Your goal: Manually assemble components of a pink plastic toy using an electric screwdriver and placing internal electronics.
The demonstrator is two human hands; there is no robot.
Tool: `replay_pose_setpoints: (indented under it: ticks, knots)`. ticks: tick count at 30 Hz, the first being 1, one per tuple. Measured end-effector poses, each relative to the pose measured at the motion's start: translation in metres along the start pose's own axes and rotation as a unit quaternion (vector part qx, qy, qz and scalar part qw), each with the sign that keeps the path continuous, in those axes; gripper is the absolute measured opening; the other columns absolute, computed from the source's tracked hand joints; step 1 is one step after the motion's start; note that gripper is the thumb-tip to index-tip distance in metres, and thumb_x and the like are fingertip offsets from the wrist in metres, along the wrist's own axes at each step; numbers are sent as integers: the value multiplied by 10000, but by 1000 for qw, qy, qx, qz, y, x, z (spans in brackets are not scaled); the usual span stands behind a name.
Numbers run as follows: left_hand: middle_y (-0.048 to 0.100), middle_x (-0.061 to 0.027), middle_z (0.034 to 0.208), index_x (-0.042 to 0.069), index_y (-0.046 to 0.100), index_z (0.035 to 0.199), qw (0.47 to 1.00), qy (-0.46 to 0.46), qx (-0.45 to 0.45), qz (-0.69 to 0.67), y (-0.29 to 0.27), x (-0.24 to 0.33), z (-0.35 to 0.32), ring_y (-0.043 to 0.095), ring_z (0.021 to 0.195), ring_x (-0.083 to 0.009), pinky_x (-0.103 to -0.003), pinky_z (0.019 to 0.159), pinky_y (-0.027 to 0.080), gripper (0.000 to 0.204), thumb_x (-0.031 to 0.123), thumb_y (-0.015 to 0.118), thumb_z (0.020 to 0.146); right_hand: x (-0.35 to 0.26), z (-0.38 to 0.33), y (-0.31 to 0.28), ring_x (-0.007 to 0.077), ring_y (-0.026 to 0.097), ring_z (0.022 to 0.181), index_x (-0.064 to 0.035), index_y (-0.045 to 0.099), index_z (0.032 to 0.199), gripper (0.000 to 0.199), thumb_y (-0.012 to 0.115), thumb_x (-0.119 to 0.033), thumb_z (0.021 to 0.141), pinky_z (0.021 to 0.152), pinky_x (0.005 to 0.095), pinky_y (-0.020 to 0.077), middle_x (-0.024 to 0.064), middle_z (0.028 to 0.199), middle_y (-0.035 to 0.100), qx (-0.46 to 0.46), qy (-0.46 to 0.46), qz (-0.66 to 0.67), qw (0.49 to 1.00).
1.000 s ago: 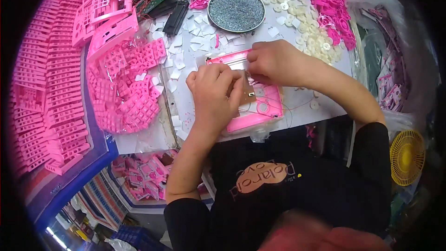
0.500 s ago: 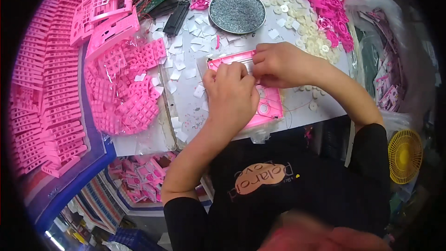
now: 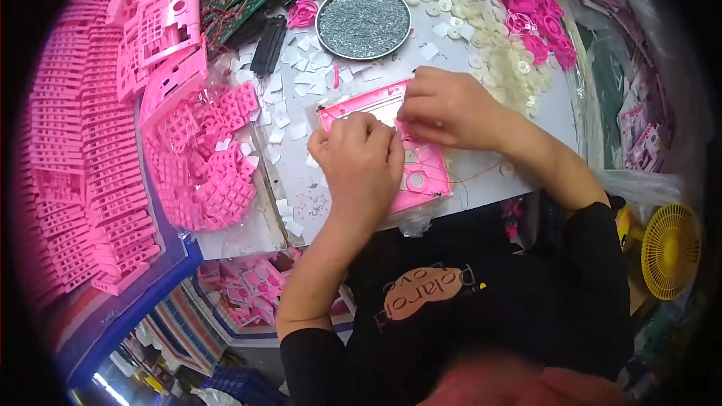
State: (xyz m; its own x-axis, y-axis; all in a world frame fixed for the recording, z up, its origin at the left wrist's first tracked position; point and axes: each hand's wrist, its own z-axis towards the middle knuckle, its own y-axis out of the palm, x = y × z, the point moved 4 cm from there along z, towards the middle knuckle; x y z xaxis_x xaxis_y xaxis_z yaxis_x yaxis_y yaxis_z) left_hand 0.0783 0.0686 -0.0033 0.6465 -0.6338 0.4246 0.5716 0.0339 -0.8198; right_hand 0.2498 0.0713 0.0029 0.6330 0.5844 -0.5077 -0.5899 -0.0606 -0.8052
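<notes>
A shallow pink plastic housing (image 3: 429, 192) lies on the table in front of me, tilted a little, with thin metal rods along its far side and a round hole near its near right corner. My left hand (image 3: 361, 162) is over its left part, fingers bent and closed, tips pressed down inside it. Across from it, my right hand (image 3: 451, 109) has its fingers pinched together over the far right part. Whatever is between the fingertips of either hand is hidden. A thin wire (image 3: 481, 177) trails out from the housing's right side.
Beyond the housing stands a round tin of small metal screws (image 3: 364, 22). White washers (image 3: 489, 45) and pink wheel-shaped parts (image 3: 538, 19) are heaped to its right. White paper squares (image 3: 297, 86) lie scattered. Leftward are bagged pink keypads (image 3: 210, 173) and stacked pink housings (image 3: 113, 150).
The whole view has turned and shifted slightly. Both hands stay over the pink housing, with small changes in finger position.
</notes>
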Motion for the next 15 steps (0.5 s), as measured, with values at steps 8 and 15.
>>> replay_pose_setpoints:
  ticks: [8, 15]
  knots:
    - [532, -62, 839, 86, 632, 732, 979, 100, -113, 134, 6, 14, 25, 554, 860, -254, -434, 820, 379, 110, 147, 723, 741, 8, -16, -10, 258, 600, 822, -91, 676, 918, 210, 772, -86, 732, 666, 375, 521, 41, 862, 608, 59, -8, -7, 998]
    - [547, -67, 821, 76, 651, 749, 986, 86, -107, 91, 3, 11, 32, 572, 792, -256, -420, 764, 398, 102, 108, 747, 736, 11, -31, -18, 242, 616, 860, -105, 669, 924, 183, 760, -132, 767, 677, 369, 533, 28, 895, 617, 82, 4, 0, 997]
